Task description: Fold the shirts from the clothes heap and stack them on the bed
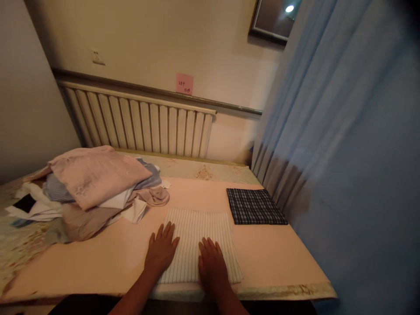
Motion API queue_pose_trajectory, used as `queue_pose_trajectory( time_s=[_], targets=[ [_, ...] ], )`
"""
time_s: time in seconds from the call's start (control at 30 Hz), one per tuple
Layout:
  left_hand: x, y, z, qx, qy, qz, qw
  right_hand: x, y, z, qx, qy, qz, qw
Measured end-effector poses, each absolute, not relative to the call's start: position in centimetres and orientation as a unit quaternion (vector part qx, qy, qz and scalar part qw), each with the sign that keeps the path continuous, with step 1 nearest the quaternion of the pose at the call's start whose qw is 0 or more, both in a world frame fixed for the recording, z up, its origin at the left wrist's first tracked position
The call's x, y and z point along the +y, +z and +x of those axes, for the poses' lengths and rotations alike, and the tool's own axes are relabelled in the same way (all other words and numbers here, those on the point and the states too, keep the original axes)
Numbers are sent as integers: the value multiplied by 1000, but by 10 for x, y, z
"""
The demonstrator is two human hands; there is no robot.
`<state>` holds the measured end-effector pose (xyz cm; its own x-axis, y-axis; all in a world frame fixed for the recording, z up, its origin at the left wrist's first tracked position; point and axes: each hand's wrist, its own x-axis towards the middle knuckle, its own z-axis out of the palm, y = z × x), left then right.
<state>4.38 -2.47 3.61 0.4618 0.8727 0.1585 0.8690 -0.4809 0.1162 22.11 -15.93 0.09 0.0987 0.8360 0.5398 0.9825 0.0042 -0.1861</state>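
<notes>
Striped cloth [200, 243] lies flat in a neat folded rectangle near the front edge of the table [98, 262]. Both hands rest on it. The left hand [160, 251] lies flat on the cloth's left edge, fingers spread, half on the cloth and half on the table. The right hand [212, 267] lies flat on the cloth's near part, fingers close together and pointing away. Neither hand pinches anything. The cloth looks folded and smoothed already, so this one seems nearly done. Just right of the cloth and a bit farther back lies one dark checked cloth [255, 206], also folded flat, apart from the striped one. That makes two folded cloths. Left of the striped cloth sits one messy pile [88, 188] of clothes, pink on top with white, blue and tan under it; how many are in it I cannot tell. Those look still unfolded. Behind the cloth is a radiator [141, 122], and to its right hangs a blue curtain [344, 153].
</notes>
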Motion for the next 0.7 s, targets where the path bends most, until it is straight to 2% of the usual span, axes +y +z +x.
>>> queue_pose_trajectory(
  time_s=[0.47,0.7],
  targets=[
    [-30,41,42,513,107,851,23,-176,-7,276,-618,-149,-736,233],
    [-37,49,39,552,142,821,38,-186,4,284,-504,-92,-813,277]
  ],
)
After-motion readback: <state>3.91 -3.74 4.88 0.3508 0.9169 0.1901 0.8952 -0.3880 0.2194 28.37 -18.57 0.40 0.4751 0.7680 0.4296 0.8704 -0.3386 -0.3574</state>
